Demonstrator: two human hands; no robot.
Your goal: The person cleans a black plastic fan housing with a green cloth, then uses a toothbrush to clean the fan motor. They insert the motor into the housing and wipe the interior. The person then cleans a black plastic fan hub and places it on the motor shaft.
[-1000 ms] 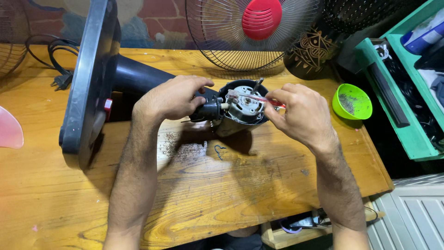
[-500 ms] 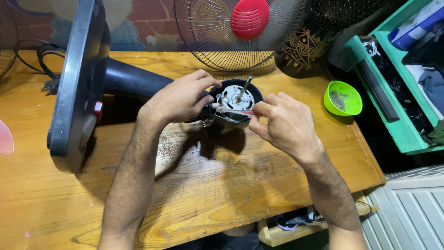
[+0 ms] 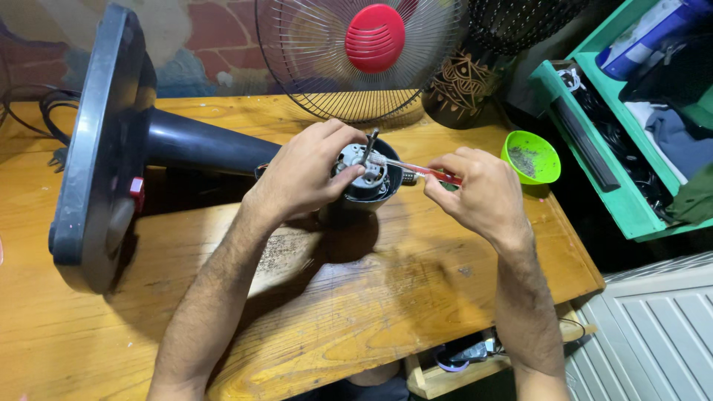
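Near the middle of the bench, toward its far edge, the fan motor [image 3: 362, 172] lies exposed in its dark housing, with the metal shaft sticking up out of it. The motor head is joined to the dark stand pole [image 3: 200, 145], which lies flat on the bench; the round grey base [image 3: 96, 148] stands on edge near the left end.

The motor housing is gripped by the left hand [image 3: 304, 174], fingers curled around its near side and thumb close to the shaft. A red-handled screwdriver [image 3: 420, 170] is pinched between thumb and fingers of the right hand [image 3: 479, 194], its tip laid against the top of the motor.

State of work, as judged: the front covering is already off, since the motor face is bare. The motor is seated in its housing and joined to the pole. Whether a screw is being loosened or tightened cannot be told.

Further out: a wire fan guard with a red hub [image 3: 364, 56] leans at the far edge. A green bowl [image 3: 530, 157] holding small dark bits sits near the right edge. A teal tray [image 3: 594, 141] of tools stands beyond the bench's right end.
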